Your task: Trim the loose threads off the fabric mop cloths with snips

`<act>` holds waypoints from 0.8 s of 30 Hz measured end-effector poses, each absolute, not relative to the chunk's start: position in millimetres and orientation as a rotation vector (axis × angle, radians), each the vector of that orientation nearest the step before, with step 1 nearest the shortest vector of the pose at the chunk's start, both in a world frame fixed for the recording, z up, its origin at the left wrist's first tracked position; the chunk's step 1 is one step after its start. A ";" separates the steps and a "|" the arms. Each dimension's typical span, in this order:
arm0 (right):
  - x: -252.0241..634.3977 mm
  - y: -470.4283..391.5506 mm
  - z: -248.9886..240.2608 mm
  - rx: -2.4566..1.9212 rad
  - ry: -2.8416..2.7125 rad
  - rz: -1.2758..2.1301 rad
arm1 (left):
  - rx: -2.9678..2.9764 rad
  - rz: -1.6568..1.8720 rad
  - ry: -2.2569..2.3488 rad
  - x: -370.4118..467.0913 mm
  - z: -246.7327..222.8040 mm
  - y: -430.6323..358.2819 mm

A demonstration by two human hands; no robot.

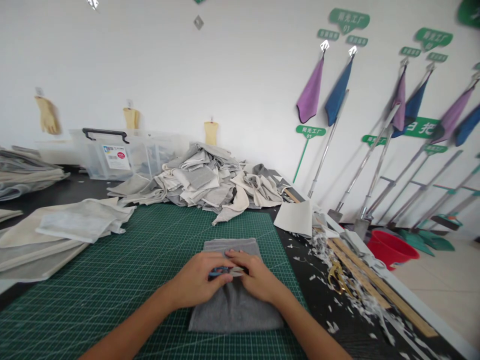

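Small blue-handled snips (219, 271) over flat grey cloth (240, 310)
Left hand (199, 281) grasps the snips; right hand (258, 278) touches the cloth, grip I cannot tell; greyish fabric (162, 154) shows through clear plastic box (96, 168).

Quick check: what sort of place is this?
Probably a sewing or fabric-cutting workshop, going by the green gridded cutting mat, the heap of grey and cream cloth pieces at its far edge, and the gold-handled scissors among white scraps.
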State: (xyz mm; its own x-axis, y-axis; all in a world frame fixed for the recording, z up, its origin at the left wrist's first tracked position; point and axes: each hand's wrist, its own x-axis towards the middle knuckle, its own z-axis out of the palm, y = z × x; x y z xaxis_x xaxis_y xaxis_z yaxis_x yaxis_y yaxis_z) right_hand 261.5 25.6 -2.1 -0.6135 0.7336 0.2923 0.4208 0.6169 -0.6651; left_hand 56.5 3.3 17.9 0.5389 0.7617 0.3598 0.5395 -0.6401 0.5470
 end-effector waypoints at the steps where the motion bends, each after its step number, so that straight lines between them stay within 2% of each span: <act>1: 262.0 27.0 -2.4 -0.898 -2.267 0.770 | 2.428 0.822 1.054 55.7 17.7 3.3; 13: 262.9 31.9 -3.7 -0.958 -2.084 0.897 | 2.522 0.745 1.039 52.9 39.0 -9.8; 24: 261.0 31.2 -1.7 -0.988 -2.106 0.888 | 2.511 0.663 1.010 51.7 38.8 -7.1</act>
